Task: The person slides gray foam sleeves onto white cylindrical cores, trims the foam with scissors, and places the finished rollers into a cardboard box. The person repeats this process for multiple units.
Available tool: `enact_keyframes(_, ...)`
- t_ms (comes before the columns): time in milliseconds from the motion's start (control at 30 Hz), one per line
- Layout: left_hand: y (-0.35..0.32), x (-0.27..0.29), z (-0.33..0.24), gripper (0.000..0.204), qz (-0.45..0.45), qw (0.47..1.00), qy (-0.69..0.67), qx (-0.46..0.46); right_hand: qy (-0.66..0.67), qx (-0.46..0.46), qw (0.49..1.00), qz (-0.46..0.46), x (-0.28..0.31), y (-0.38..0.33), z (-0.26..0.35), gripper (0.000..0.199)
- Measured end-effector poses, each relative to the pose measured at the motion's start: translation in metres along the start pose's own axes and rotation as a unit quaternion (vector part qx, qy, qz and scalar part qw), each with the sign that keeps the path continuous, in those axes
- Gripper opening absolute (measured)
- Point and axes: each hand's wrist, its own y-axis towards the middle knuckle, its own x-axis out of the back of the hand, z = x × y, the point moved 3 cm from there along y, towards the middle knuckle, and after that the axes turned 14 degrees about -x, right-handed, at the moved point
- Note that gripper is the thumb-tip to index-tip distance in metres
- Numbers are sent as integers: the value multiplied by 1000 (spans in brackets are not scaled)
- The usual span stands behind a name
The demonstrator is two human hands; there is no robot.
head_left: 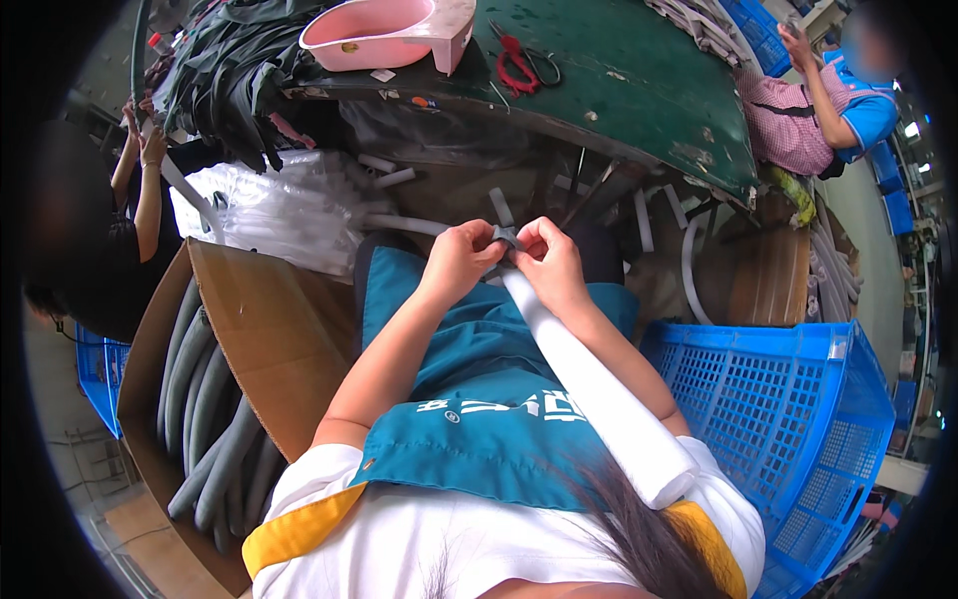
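A long white foam tube [599, 389] slants across my lap and chest, its thick near end by my right shoulder. Its narrower-looking far end meets a small piece of grey fabric [506, 237] between my hands. The fingers of my left hand [462, 262] pinch this fabric from the left. My right hand [551, 268] is closed on it from the other side, just above the tube's end. Whether the fabric is pulled over the tube or only touches it is hidden by my fingers. A teal apron [439, 349] lies beneath my forearms.
A cardboard box [264, 319] of grey tubes [200, 389] stands left, a blue crate [758, 399] right. Ahead, a green table [619, 90] bears a pink tub [384, 40], red-handled scissors [516, 68] and dark fabric [230, 80]. Bagged white tubes [274, 205] lie below. People work on both sides.
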Motion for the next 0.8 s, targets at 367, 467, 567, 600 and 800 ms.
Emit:
enact_keyframes(367, 8, -15, 23, 10, -120, 990, -55, -44, 21, 53, 998, -11, -2, -4, 12, 9)
enact_keyframes(467, 5, -11, 11, 6, -83, 992, -93, -34, -43, 100, 992, -65, -3, -7, 15, 8)
enact_keyframes(567, -1, -7, -2, 13, -100, 975, 170, -100, -179, 173, 963, -105, -7, -5, 12, 8)
enact_keyframes(600, -2, -9, -2, 15, -99, 965, 217, -108, -225, 196, 948, -113, -10, -4, 9, 8)
enact_keyframes(800, -4, -12, 6, 12, -82, 958, 273, -35, -231, 108, 961, -104, -15, 5, 2, 19)
